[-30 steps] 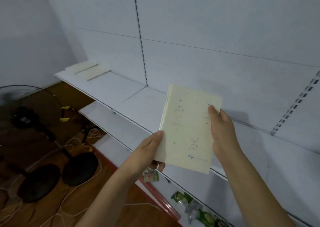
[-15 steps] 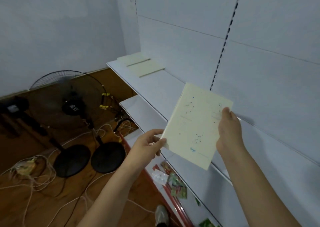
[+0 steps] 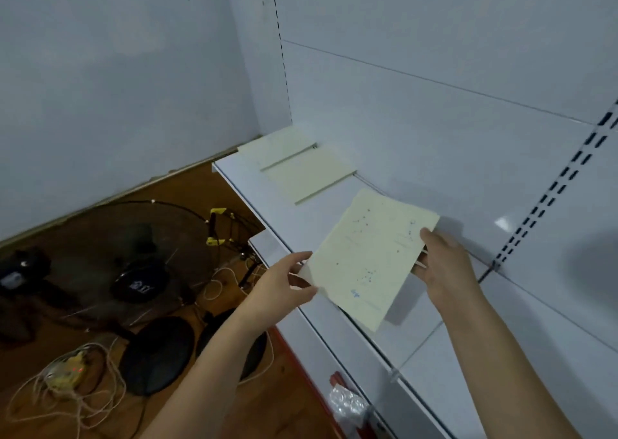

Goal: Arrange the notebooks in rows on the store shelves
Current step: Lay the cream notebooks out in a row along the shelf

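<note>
Cream notebook [image 3: 369, 258] with blue dots and a small blue word I can't read, my left hand [image 3: 282, 283] pinching its 8 o'clock edge, right hand [image 3: 443, 266] gripping 3 o'clock, held above the white shelf [image 3: 434, 318], two shelved notebooks [image 3: 297, 164] at 11 o'clock.

Dim, bluish, soft overall. A small glare patch gleams on the shelf [image 3: 475, 271] at three o'clock; a dark blurred shadow lies further right. Wide-angle bending curves the edges.
</note>
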`<move>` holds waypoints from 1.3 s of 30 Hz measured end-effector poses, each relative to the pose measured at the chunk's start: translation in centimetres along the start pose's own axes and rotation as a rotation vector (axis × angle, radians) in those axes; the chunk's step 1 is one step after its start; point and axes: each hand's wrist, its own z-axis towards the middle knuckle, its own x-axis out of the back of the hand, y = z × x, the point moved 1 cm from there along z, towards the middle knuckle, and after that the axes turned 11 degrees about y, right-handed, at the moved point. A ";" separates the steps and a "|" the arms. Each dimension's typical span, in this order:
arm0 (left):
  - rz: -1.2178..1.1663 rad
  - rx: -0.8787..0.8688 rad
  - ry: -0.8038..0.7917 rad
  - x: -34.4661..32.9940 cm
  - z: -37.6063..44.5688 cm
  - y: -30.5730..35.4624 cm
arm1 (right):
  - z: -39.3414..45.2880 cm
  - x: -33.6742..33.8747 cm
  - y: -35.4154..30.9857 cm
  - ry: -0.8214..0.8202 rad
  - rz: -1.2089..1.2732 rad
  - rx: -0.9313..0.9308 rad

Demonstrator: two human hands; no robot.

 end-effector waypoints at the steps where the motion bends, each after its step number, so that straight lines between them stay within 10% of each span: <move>1: 0.035 -0.035 -0.039 0.3 1.4 -0.3 | 0.8 -0.8 0.0 0.010 0.004 -0.001; 18: 0.610 -0.695 -0.381 0.9 23.1 -2.6 | 8.3 -11.0 2.0 0.454 -0.255 -0.099; 39: 0.536 -0.829 -0.412 0.8 25.7 -3.5 | 10.2 -14.1 0.7 0.523 -0.061 -0.081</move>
